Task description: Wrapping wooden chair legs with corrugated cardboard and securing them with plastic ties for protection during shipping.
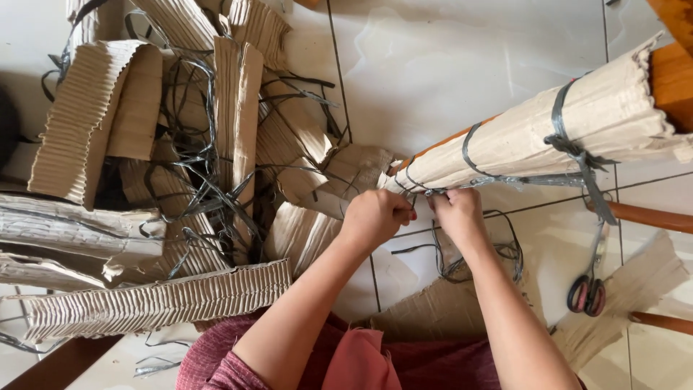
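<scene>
head view: floor, seen from above
left hand (375,217): fist closed, pinching grey strap (433,191) at the near end of the wrapped leg (534,137)
right hand (456,211): fingers curled tight on the same strap, just beside left hand
leg: cardboard-wrapped, tilted up to the right, strapped in several places
scissors (588,289): on tile, right of right forearm
cardboard pile (159,180): left, tangled with loose straps

A long bundle wrapped in corrugated cardboard (548,130) slants from upper right down toward the scissors (587,292) on the tiled floor, bound by dark grey plastic strapping (570,148) in several loops, its lower-left end knotted.
</scene>
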